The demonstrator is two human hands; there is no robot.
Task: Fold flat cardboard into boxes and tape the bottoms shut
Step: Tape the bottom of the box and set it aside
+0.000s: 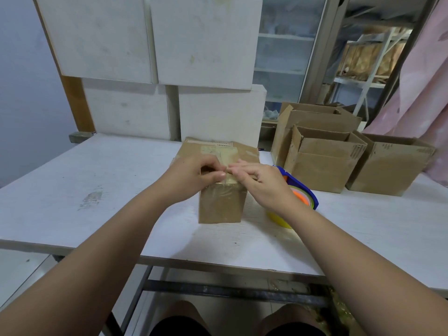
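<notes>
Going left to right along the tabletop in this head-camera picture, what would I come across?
You'd meet the left hand → right hand, both on the taped box → blue tape dispenser → nearer open box → far-right open box.

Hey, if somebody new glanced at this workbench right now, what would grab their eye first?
Most likely the two hands meeting mid-table: the left hand and right hand both touch a strip of tape on top of a small cardboard box. Next comes the bright blue, orange and yellow tape dispenser just right of that box. Behind it, at the table's right end, stand several open boxes.
</notes>
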